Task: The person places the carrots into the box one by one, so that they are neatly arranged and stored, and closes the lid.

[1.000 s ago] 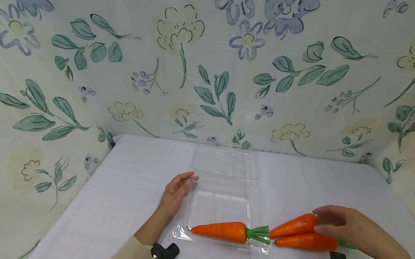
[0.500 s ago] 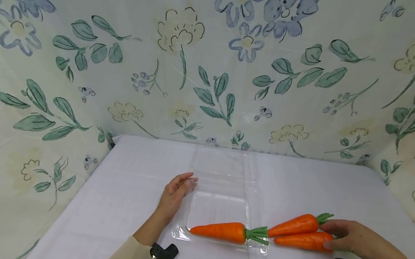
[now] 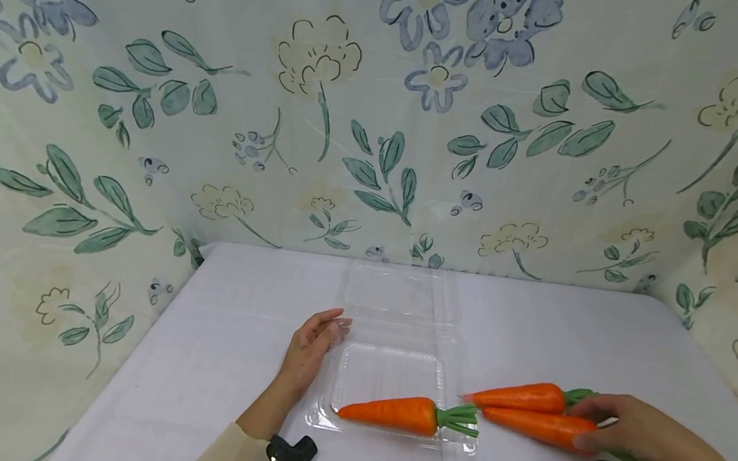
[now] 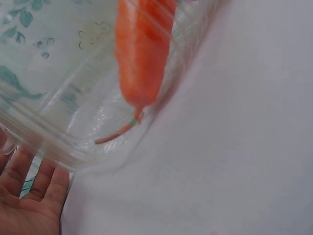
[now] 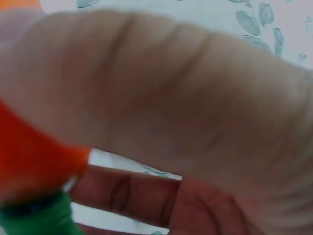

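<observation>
An open clear plastic container [image 3: 391, 371] lies on the table with one toy-like carrot [image 3: 395, 413] along its near side, green top over the right rim. My left hand [image 3: 308, 348] rests at the container's left edge; in the left wrist view its fingers [image 4: 46, 181] lie fairly straight against the outer wall. To the right, two more carrots lie side by side, a far carrot [image 3: 518, 396] and a near carrot [image 3: 535, 426]. My right hand [image 3: 631, 431] pinches the near carrot by its thick end, thumb on the near side. That carrot's green top is partly hidden by the hand.
The container's lid [image 3: 393, 293] is folded back flat behind it. A white cloth [image 3: 237, 364] covers the table, and a flowered curtain [image 3: 323, 149] rises directly behind its back edge. A black wrist device [image 3: 292, 451] sits on the left wrist.
My right hand has lowered from above the two carrots and now pinches the near one. That carrot's thick end has swung toward me; the far carrot has shifted slightly. My left hand stays put.
</observation>
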{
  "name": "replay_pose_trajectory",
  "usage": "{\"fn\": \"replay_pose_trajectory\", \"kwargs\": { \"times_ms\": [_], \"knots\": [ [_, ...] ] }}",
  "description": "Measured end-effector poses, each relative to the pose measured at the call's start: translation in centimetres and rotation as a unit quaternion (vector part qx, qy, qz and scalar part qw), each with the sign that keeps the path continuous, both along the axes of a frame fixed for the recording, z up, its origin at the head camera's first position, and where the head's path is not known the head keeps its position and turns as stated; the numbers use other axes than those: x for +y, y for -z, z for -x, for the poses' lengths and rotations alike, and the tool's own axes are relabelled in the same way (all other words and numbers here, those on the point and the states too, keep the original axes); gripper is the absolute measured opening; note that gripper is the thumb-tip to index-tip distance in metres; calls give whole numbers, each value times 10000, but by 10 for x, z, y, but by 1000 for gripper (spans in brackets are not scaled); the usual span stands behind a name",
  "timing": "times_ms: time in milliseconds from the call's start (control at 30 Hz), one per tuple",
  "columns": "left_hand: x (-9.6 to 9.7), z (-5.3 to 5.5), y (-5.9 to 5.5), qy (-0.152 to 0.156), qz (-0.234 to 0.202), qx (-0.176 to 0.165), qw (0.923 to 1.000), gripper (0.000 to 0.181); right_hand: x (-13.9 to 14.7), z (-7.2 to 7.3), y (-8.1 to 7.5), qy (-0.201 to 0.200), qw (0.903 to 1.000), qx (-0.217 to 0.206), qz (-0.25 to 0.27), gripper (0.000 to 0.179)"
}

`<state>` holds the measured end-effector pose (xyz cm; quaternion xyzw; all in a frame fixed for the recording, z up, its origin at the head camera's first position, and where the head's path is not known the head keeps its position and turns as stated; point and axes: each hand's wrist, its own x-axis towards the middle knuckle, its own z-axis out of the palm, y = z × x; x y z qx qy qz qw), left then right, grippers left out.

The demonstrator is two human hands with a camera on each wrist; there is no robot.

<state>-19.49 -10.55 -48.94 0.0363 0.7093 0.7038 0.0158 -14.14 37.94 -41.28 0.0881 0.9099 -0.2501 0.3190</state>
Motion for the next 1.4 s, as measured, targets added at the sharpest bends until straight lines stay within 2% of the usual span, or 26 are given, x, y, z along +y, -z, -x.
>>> {"fn": "replay_pose_trajectory", "kwargs": {
  "times_ms": [267, 433, 567, 667, 800, 933, 1067, 1167, 1400],
  "knots": [
    [0, -1, 1, -41, 53, 11, 10000, 37, -2, -2, -21, 498, 9984, 23, 263, 73],
    [1, -1, 1, -38, 32, -29, 10000, 38, -11, -2, -30, 509, 9967, 613, 128, 89],
    [1, -1, 1, -45, 107, 11, 9999, 38, -20, -3, -36, 509, 9912, 1217, 61, 94],
    [1, -1, 2, -36, 128, 61, 9999, 39, -30, -4, -38, 423, 9829, 1788, 82, 87],
    [0, 1, 4, 0, 75, 61, 10000, 39, -46, -8, -40, 208, 9666, 2553, 116, 74],
    [0, 1, 3, 8, -14, 12, 10000, 38, -66, -13, -42, 94, 9521, 3051, 198, 68],
    [-1, 0, 3, 8, -18, 18, 10000, 39, -88, -13, -42, -209, 9353, 3521, 284, 61],
    [-1, 1, 4, 13, 22, 97, 10000, 39, -103, -11, -42, -511, 9262, 3716, 386, 54],
    [0, 2, 4, -15, 8, 155, 9999, 39, -130, -9, -43, -906, 9214, 3749, 480, 46]
  ]
}}
